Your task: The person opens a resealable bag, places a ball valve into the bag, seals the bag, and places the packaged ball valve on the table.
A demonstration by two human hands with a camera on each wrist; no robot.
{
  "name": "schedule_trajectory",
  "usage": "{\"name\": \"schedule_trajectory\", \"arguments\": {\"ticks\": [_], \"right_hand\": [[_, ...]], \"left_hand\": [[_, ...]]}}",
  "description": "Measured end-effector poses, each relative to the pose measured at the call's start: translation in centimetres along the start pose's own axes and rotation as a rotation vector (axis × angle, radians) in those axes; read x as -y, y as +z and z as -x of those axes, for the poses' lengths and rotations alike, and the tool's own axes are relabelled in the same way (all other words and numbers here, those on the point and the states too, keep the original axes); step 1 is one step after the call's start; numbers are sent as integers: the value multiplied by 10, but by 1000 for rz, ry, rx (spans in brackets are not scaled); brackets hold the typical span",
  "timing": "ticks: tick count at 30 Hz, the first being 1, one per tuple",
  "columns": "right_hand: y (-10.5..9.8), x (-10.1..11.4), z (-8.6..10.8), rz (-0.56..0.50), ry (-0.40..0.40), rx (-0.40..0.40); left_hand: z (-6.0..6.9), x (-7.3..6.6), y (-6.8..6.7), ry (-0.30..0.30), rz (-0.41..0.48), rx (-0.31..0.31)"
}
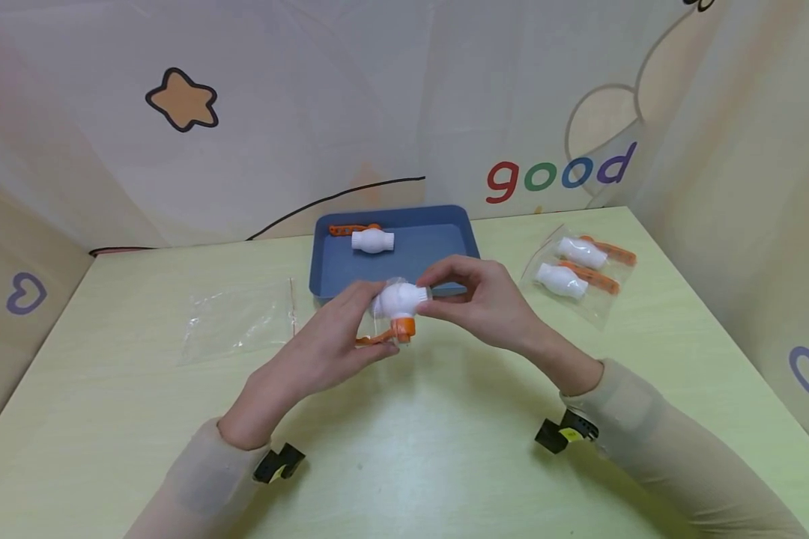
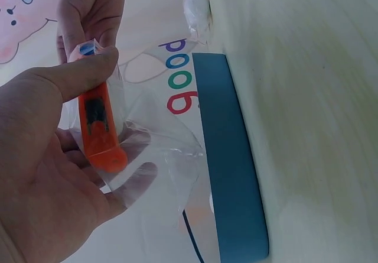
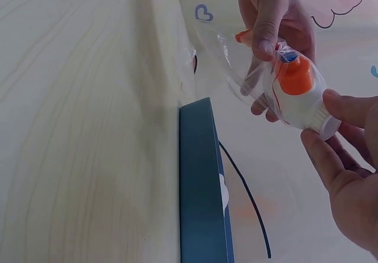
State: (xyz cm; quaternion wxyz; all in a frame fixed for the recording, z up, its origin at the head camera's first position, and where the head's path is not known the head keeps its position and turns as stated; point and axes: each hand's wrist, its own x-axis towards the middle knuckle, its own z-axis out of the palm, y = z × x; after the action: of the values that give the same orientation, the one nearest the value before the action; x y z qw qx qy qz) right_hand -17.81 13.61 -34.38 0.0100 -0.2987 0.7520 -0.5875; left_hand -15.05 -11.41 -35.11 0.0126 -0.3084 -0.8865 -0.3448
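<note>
A white plastic ball valve (image 1: 399, 299) with an orange lever handle (image 2: 97, 121) is held above the table, partly inside a clear plastic bag (image 3: 233, 68). My left hand (image 1: 330, 340) grips the valve through the bag, its thumb across the orange handle in the left wrist view. At the other side, my right hand (image 1: 482, 299) pinches the white ribbed end of the valve between thumb and fingers. That end appears to stick out of the bag in the right wrist view. Part of the valve is hidden behind the left fingers.
Behind the hands lies a blue tray (image 1: 431, 262) holding another white valve (image 1: 373, 240) with an orange handle. To the right, a clear bag (image 1: 600, 307) contains two more valves. A flat clear bag (image 1: 236, 322) lies left of the hands. A printed curtain (image 1: 377, 112) stands behind the table.
</note>
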Motion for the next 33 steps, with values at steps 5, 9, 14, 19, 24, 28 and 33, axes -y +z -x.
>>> {"name": "schedule_trajectory", "arguments": {"ticks": [5,9,14,19,24,28,33], "right_hand": [[1,1,-1,6,0,3],[2,2,-1,0,2,6],[2,2,0,-7,-24,-2],[1,1,0,-13,-41,-15],[3,-1,1,-45,-28,-28],[4,0,1,-41,-29,-44],[4,0,0,-37,-26,-52]], "left_hand": [[-1,0,0,14,-20,-5],[-1,0,1,21,-31,-7],[-2,-1,0,26,-52,-9],[-2,0,-1,21,-32,-9],[-2,3,0,26,-69,-31],[-2,3,3,50,-101,-60],[-3,1,4,71,-103,-79]]}}
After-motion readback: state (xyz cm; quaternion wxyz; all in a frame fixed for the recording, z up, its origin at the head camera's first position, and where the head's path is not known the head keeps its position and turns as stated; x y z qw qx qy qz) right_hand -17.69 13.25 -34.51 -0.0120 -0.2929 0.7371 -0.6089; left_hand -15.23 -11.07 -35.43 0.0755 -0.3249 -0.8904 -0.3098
